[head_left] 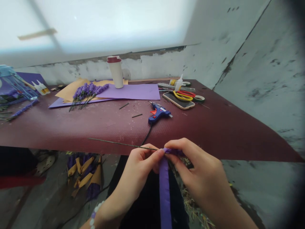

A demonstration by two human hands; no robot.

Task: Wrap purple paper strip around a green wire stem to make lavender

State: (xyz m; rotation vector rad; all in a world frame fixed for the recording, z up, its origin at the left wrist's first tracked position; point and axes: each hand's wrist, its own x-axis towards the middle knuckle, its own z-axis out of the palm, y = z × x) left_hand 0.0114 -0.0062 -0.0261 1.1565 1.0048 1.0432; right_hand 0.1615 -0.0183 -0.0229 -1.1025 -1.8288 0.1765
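Observation:
My left hand pinches a thin green stem that reaches out to the left above the table's front edge. From the fingertips a purple paper strip, cut with a fringe along one side, hangs straight down over my lap. My right hand is closed with thumb and forefinger on the purple flower head at the stem's right end, where the strip wraps around it. Both hands' fingertips nearly meet there. Beyond them on the table lies a blue glue gun, its cord running toward me.
Finished lavender stems lie on purple paper and kraft sheets, beside a lidded cup. At right are a phone, scissors, tape and a glue bottle. Wrapped bouquets stand on the floor.

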